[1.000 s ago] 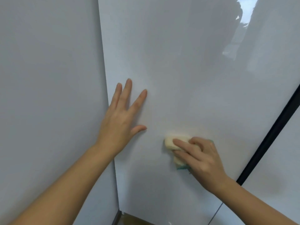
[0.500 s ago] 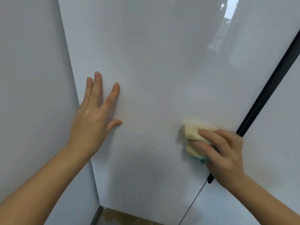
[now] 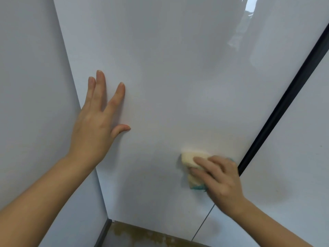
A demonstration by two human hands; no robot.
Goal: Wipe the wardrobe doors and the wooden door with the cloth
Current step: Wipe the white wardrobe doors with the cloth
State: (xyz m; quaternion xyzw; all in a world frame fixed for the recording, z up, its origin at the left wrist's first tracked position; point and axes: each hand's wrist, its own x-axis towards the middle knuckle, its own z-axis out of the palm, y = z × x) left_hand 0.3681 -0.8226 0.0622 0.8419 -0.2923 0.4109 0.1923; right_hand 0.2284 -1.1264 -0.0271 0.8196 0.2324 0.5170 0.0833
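White glossy wardrobe door [image 3: 178,86] fills pretty much the whole view, and the person has both hands up on it. The left grip [image 3: 94,125] is spread flat against the panel, fingers straight and pointing up, thumb sticking out sideways, holding nothing. The right grip [image 3: 220,177] sits lower and well off to the right of the left one, fingers bent over a bunched-up cream-yellow cloth [image 3: 189,159] with a teal edge, pressing it onto the door. Its thumb is hidden, so no telling how that sits.

Most of the cloth pokes out to the upper left of the right grip's fingertips. The teal bit peeks out under the fingers, and another sliver shows just above the knuckles.

Just right of the right grip, a thin black vertical strip [image 3: 284,104] runs up along the door's edge. Its lower end is right beside the knuckles, can't tell if it's touching. Past that is another plain white door panel [image 3: 293,157].

Left of the left grip, a plain white side panel [image 3: 32,86] meets the door, and the wrist crosses that edge. Below both grips there's a strip of blotchy brownish floor [image 3: 142,236]. Way above the right grip, a bright reflection [image 3: 247,8] shows in the gloss, too smeared to make out.
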